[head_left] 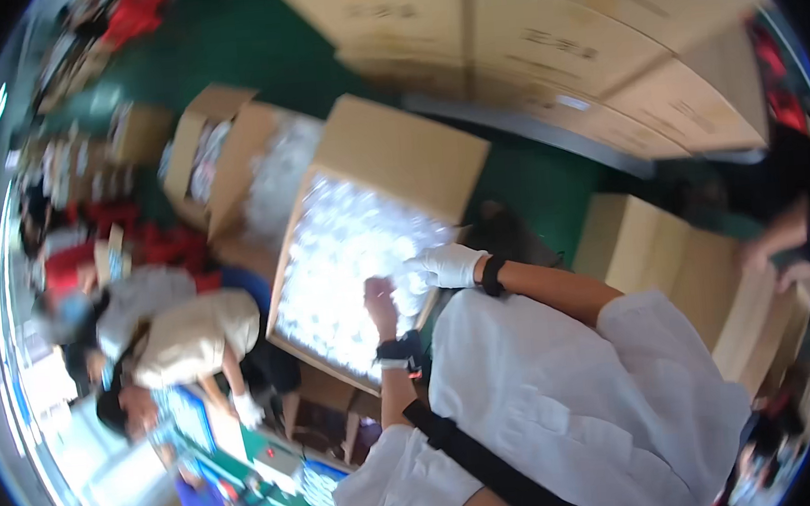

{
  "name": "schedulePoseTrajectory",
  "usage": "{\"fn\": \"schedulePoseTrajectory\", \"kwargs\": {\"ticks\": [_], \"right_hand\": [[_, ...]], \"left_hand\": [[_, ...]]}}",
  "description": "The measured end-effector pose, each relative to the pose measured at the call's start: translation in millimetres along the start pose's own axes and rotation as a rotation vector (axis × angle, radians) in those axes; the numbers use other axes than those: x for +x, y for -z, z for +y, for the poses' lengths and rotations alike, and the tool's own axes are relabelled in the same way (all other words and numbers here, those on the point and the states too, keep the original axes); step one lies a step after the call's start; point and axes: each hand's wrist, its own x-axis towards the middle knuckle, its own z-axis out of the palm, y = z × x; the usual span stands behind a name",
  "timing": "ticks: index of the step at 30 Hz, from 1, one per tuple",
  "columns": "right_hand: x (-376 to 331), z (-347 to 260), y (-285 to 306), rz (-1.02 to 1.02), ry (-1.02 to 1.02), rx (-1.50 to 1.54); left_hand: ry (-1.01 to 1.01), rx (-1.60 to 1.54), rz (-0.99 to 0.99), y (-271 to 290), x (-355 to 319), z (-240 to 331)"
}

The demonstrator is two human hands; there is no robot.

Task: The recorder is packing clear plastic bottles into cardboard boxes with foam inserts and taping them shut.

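An open cardboard box [397, 154] filled with several small clear plastic pieces [340, 268] stands in front of me. My right hand [449, 264], in a white glove with a black wrist band, lies at the box's near edge on the clear pieces. My left hand [380, 302], also with a black wrist band, reaches over the same edge just beside the right hand. Motion blur hides the fingers, so I cannot tell whether either hand grips any pieces. My white shirt and a black shoulder strap [484, 466] fill the lower right.
A second open carton [225, 143] with clear contents stands beyond the first. Closed cartons are stacked at the top [540, 33] and on the right [662, 252], on a green floor [533, 186]. Other people [183, 337] work at the left near a green bench [278, 453].
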Motion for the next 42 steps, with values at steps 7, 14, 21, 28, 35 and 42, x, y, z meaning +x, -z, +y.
{"fn": "schedulePoseTrajectory", "kwargs": {"ticks": [7,14,21,28,35,42], "right_hand": [[66.6,-19.5,-65.2,-0.164,-0.237,0.161],[31.7,-32.3,-31.8,-0.078,-0.332,0.45],[3.7,-16.0,-16.4,0.069,-0.529,0.277],[60.1,20.6,-61.1,0.361,-0.1,0.147],[103.3,9.3,-60.8,0.155,-0.227,0.027],[58.7,2.1,-35.9,0.211,-0.342,0.547]], "left_hand": [[0.019,-0.177,-0.116,45.4,13.1,-15.5],[-0.411,0.313,-0.026,7.6,83.8,-45.8],[-0.532,0.306,-0.102,-10.8,101.8,-79.6],[-0.519,0.172,-0.068,9.8,78.2,-8.6],[-0.344,-0.102,-0.157,52.9,68.1,-1.6],[-0.377,0.088,0.083,31.9,103.7,-30.9]]}}
